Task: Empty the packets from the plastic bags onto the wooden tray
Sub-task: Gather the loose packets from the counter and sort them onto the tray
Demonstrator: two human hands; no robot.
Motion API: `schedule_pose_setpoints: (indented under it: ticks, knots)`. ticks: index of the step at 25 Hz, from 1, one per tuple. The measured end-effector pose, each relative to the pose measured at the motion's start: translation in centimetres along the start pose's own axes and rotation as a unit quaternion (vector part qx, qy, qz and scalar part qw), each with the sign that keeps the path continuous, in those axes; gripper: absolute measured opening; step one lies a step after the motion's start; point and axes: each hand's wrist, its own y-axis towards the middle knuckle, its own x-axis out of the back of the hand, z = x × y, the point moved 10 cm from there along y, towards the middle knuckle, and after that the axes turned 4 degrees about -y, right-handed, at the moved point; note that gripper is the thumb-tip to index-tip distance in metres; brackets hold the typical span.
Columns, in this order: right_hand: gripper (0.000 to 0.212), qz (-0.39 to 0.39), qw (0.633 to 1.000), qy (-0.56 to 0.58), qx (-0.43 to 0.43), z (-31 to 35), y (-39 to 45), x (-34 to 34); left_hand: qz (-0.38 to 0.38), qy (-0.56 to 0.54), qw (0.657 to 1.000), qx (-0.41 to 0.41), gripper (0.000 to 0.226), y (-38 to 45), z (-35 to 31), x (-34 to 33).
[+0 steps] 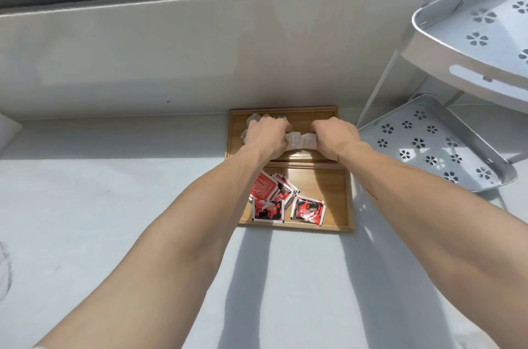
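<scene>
A wooden tray [337, 200] with two compartments lies on the white counter against the wall. Its near compartment holds several red, black and white packets [274, 200]. Over the far compartment, my left hand [267, 134] and my right hand [334, 137] are both closed on a clear plastic bag [300, 141] stretched between them. Pale beige packets [253, 120] show inside the bag and beside my left hand. Most of the bag is hidden behind my fingers.
A white metal corner rack with flower-shaped holes stands right of the tray, its lower shelf [434, 143] close to my right wrist and its upper shelf [480, 34] overhead. A wall [171, 63] rises just behind the tray. A white object [4, 265] sits at the left edge.
</scene>
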Motion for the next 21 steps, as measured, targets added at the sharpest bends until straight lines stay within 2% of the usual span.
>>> schedule_pose_setpoints:
  ticks: [4, 9, 12, 16, 21]
  knots:
    - [0.031, 0.029, 0.999, -0.012, -0.002, 0.1, 1.4, -1.5, 0.001, -0.003, 1.000, 0.009, 0.031, 0.9, 0.8, -1.0]
    - [0.038, -0.001, 1.000, -0.023, 0.007, 1.0, 0.2, -1.1, -0.039, 0.007, 0.999, -0.006, 0.041, 0.1, 0.7, -0.4]
    - [0.036, -0.012, 1.000, -0.016, 0.008, 1.2, -1.7, -0.5, -0.040, -0.004, 0.999, 0.004, 0.043, -1.5, 0.8, -0.4]
    - [0.037, -0.017, 1.000, -0.016, -0.007, 0.8, -5.3, -0.1, -0.008, -0.048, 0.999, 0.009, 0.050, -4.5, 0.2, -0.6]
    - [0.039, 0.019, 0.999, -0.027, -0.034, 1.1, -10.8, 0.1, 0.066, -0.053, 0.996, -0.006, 0.049, -9.6, -0.1, -1.3]
